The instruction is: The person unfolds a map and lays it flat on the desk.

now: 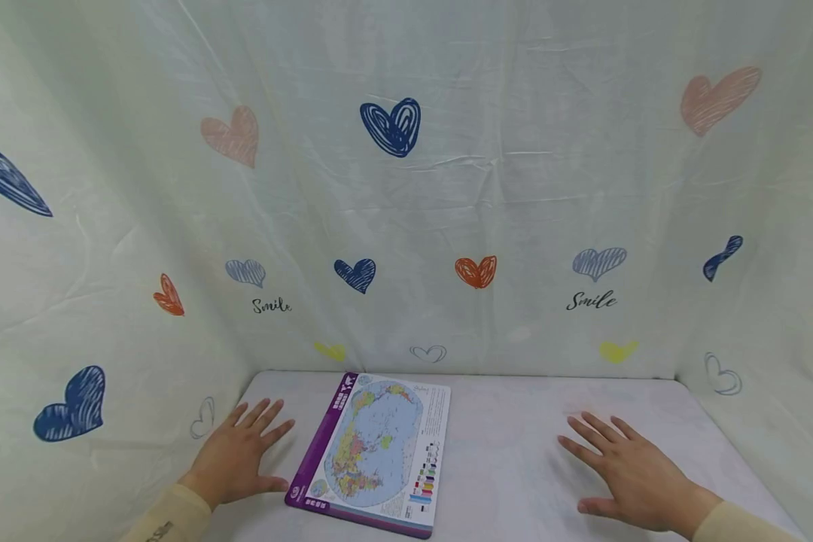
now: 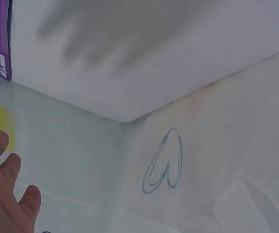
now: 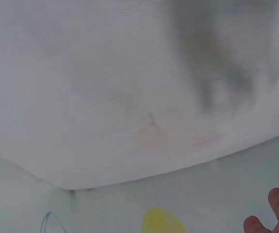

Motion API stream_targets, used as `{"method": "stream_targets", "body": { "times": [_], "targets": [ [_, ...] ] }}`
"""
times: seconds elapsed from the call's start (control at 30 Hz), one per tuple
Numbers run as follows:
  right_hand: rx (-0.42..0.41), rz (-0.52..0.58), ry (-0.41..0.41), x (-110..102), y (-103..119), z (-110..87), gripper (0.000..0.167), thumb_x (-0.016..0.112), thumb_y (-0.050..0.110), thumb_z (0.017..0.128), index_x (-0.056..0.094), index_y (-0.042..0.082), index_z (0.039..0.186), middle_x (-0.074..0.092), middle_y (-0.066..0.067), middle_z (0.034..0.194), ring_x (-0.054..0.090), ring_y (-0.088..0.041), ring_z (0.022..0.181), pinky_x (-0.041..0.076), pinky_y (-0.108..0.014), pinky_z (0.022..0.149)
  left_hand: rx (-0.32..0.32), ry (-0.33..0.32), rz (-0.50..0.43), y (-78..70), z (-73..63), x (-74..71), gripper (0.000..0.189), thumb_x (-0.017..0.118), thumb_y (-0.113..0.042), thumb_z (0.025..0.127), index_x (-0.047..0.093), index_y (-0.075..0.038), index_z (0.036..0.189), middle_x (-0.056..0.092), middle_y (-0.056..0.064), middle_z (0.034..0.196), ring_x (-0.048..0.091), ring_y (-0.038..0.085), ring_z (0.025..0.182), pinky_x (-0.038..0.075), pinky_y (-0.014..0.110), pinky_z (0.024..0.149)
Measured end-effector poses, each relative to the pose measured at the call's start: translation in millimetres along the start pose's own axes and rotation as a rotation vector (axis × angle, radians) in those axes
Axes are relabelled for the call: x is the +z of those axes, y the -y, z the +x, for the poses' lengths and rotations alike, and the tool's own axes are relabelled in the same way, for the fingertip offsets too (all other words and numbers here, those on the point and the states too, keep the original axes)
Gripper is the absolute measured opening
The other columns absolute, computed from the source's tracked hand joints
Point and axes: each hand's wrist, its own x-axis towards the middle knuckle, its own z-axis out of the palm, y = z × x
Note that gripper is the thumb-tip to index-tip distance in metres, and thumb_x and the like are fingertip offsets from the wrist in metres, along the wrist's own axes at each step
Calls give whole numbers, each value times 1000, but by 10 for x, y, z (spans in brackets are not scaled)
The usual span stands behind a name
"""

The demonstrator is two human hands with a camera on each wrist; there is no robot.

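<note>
Flat rectangular world-map board with a purple border and glossy printed face (image 1: pixel 376 444) is seen lying face up on the white-covered table (image 1: pixel 501 452), left of centre, slightly skewed. Its purple strip is turned toward the left hand (image 1: pixel 240 455), which is held spread wide with nothing gripped; the thumb is placed right at the board's left edge, though whether contact is made cannot be told. The right hand (image 1: pixel 633 470) is also spread, nothing held, well apart from the board over the table's right side. Cream long sleeves (image 1: pixel 183 516) are worn. Behind, a white curtain printed with hearts and "Smile" (image 1: pixel 501 188) is hung.

Handling, as judged: board likely light, fairly stiff, smooth and a bit slippery; corners could be bent if dropped. Whether a single panel or layered pieces cannot be told, so it is best kept level. Best gripped at the left and right edges, thumbs on top, fingers tucked underneath.
</note>
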Motion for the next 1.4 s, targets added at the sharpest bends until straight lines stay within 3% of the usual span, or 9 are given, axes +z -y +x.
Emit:
{"method": "stream_targets", "body": {
  "times": [0.13, 0.17, 0.27, 0.37, 0.47, 0.63, 0.93, 1.13, 1.4],
  "targets": [
    [-12, -26, -28, 2, -13, -18, 89, 47, 80, 83, 51, 18, 147, 41, -14, 153, 33, -39, 140, -27, -30, 102, -3, 7, -9, 9, -2, 4, 97, 63, -81, 68, 57, -17, 141, 42, 17, 152, 36, 41, 139, 22, 60, 112],
    [-15, -39, -42, 4, -19, -21, 89, 47, 80, 83, 52, 17, 146, 42, -15, 152, 35, -39, 140, -23, -38, 108, -6, 8, -10, 12, -2, 5, 97, 63, -81, 69, 58, -17, 141, 42, 17, 152, 36, 41, 139, 22, 60, 112],
    [5, -26, -42, 0, -23, -4, 88, 49, 79, 83, 55, 16, 144, 45, -16, 150, 38, -40, 138, 4, -58, 116, -16, 4, -14, 22, 2, 10, 96, 61, -81, 70, 58, -16, 141, 43, 17, 151, 37, 41, 139, 23, 60, 112],
    [58, 55, 5, -4, 13, 48, 87, 51, 78, 83, 56, 13, 142, 49, -17, 146, 42, -41, 134, 33, -64, 104, -38, 16, -43, 10, 10, 20, 93, 59, -80, 74, 58, -16, 141, 44, 18, 150, 37, 41, 138, 24, 60, 111],
    [103, 174, 47, 7, 86, 135, 85, 53, 74, 85, 55, 10, 141, 52, -19, 141, 45, -44, 131, 36, -64, 101, -87, 54, -136, -41, 30, 34, 89, 56, -77, 80, 57, -14, 142, 45, 20, 149, 37, 43, 138, 24, 61, 111],
    [117, 323, 40, 33, 299, 395, 77, 62, 64, 87, 56, 7, 139, 58, -17, 134, 52, -43, 124, 44, -61, 94, -201, 88, -344, -164, 94, 80, 80, 55, -68, 88, 54, -10, 143, 46, 27, 145, 38, 49, 135, 26, 65, 107],
    [127, 408, 49, 165, 822, 956, 69, 70, 55, 85, 58, 12, 139, 63, -13, 126, 58, -34, 117, 51, -54, 86, -292, 147, -596, -333, 289, 251, 66, 54, -53, 97, 51, -7, 145, 55, 28, 135, 47, 49, 126, 35, 62, 103],
    [147, 519, 77, 220, 1094, 1275, 65, 73, 49, 85, 59, 11, 136, 68, -6, 112, 62, -29, 111, 49, -52, 92, -364, 205, -794, -413, 407, 281, 60, 56, -41, 100, 48, -1, 145, 58, 29, 129, 50, 50, 122, 36, 64, 101],
    [136, 723, 40, 311, 1298, 1562, 63, 75, 37, 86, 57, 3, 136, 66, -3, 104, 60, -17, 91, 50, -46, 90, -475, 202, -889, -477, 536, 312, 53, 62, -25, 97, 50, 4, 140, 64, 20, 111, 62, 36, 101, 48, 56, 91]
  ]
}}
